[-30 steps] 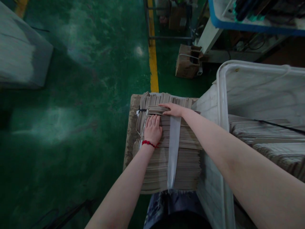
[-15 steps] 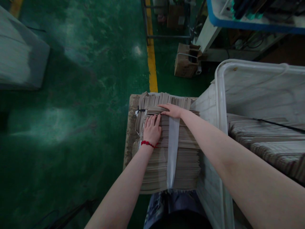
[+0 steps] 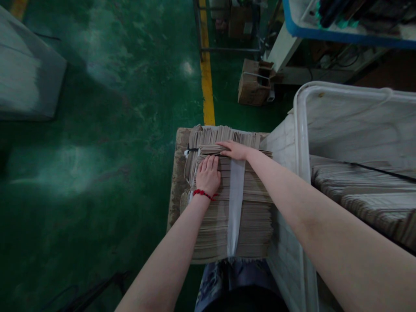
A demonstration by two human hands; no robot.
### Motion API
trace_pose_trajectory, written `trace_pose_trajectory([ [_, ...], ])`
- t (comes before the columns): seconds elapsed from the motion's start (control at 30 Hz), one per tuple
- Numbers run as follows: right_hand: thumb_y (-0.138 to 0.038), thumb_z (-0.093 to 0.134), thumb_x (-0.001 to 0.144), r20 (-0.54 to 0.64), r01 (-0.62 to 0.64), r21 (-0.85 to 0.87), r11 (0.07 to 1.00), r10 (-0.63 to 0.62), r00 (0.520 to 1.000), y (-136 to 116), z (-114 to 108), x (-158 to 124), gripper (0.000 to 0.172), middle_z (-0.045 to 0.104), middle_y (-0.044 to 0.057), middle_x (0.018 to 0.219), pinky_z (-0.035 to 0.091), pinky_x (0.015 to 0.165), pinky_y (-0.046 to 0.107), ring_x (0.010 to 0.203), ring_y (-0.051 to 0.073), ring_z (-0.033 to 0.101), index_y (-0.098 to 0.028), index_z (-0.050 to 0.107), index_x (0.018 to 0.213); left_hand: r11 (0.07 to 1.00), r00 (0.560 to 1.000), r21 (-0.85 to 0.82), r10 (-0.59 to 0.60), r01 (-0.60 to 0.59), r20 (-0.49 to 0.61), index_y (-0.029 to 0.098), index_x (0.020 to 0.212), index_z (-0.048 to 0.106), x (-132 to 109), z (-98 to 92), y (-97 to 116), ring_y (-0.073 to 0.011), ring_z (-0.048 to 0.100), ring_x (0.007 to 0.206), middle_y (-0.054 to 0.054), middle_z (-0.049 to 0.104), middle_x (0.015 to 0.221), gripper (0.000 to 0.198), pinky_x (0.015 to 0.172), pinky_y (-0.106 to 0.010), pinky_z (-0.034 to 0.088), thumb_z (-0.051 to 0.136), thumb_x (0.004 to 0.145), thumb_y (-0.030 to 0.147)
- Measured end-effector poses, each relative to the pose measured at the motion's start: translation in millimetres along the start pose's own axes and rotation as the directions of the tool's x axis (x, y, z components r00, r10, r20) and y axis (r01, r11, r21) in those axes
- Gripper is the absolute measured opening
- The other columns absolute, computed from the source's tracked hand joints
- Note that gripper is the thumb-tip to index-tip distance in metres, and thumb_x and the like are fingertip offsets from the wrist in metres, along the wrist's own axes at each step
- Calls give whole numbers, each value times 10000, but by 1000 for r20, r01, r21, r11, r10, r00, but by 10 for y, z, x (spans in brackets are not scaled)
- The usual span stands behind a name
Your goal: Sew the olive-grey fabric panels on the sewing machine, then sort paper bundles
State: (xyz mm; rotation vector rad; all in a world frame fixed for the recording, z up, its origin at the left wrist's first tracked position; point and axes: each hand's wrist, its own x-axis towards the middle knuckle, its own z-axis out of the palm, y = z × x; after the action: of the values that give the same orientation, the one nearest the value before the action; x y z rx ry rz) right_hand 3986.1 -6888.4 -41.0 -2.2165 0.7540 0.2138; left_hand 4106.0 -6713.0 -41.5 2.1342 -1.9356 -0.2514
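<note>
A large stack of thin grey-brown sheets [image 3: 253, 225], card-like and standing on edge in packed rows, rests on a worn board [image 3: 178, 173]. A white strap [image 3: 235, 203] runs lengthwise over it. My left hand [image 3: 208, 174], with a red cord bracelet [image 3: 202, 193] at the wrist, lies flat on the rows, fingers stretched forward and close together. Just beyond its fingertips, a small bundle of sheets [image 3: 209, 150] lies across the top. My right hand [image 3: 236, 151] grips this bundle from the right, fingers along its far side and thumb on the near side.
Close on the right stands a big white plastic bin [image 3: 300, 130] holding more sheets [image 3: 373, 190] under a black strap. A cardboard box [image 3: 255, 84] sits on the floor beyond, near a blue-edged table [image 3: 341, 38]. A pale block-like object [image 3: 29, 73] is far left.
My left hand's fingers have drawn slightly closer together on the stack. The right hand and the bundle stay where they were.
</note>
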Motion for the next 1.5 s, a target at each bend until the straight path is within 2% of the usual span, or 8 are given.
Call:
trace_pose_trajectory([
  [0.23,-391,475,949,22,-3,33,999,3,1000,55,-1,35,545,494,100,1360,328,1104,432,1290,248,450,-273,359,1468,1000,1000,2,-7,7,6,165,1401,440,-4,-24,-3,-254,394,1355,-94,491,1431,551,1140,-403,289,465,852,201],
  [0.4,-375,457,957,-4,7,56,998,-7,1000,67,4,40,526,488,99,1392,311,1119,421,1290,241,447,-261,370,1464,1000,1000,7,-15,15,7,185,1411,437,-10,-8,-5,-250,390,1359,-83,486,1439,554,1141,-401,286,462,858,207],
  [0.6,-349,447,962,-21,11,62,998,-9,1000,45,27,55,507,490,91,1405,309,1119,442,1289,243,440,-257,381,1457,1000,1000,21,-10,10,9,187,1497,297,-8,-41,4,-253,400,1342,-83,494,1419,666,1134,-392,293,465,853,197],
  [0.87,-361,475,957,-14,0,54,999,1,1000,5,2,29,537,520,123,1335,304,1120,410,1275,250,454,-222,378,1466,999,999,45,-12,10,32,172,1440,394,-11,-78,9,-244,387,1338,-74,484,1427,586,1123,-384,301,459,860,216],
  [1.0,-461,468,947,46,-20,55,998,18,999,43,-32,45,564,534,111,1309,320,1108,424,1245,273,489,-283,369,1473,998,999,50,-35,33,34,168,1431,398,-12,-82,19,-250,384,1340,-74,466,1451,573,1106,-406,313,451,863,225],
  [1.13,-516,431,946,76,-35,54,998,31,997,68,-38,70,583,512,102,1354,303,1120,448,1284,291,463,-316,336,1486,998,998,48,-37,35,45,176,1434,389,-6,-88,24,-248,369,1355,-69,441,1480,575,1094,-415,314,434,862,216],
  [1.5,-454,428,964,11,-13,60,998,12,1000,91,3,95,543,486,102,1419,295,1131,438,1327,264,424,-269,370,1472,999,998,35,-40,38,44,170,1447,380,-8,-59,21,-244,341,1376,-49,403,1514,588,1094,-419,304,430,864,225],
])
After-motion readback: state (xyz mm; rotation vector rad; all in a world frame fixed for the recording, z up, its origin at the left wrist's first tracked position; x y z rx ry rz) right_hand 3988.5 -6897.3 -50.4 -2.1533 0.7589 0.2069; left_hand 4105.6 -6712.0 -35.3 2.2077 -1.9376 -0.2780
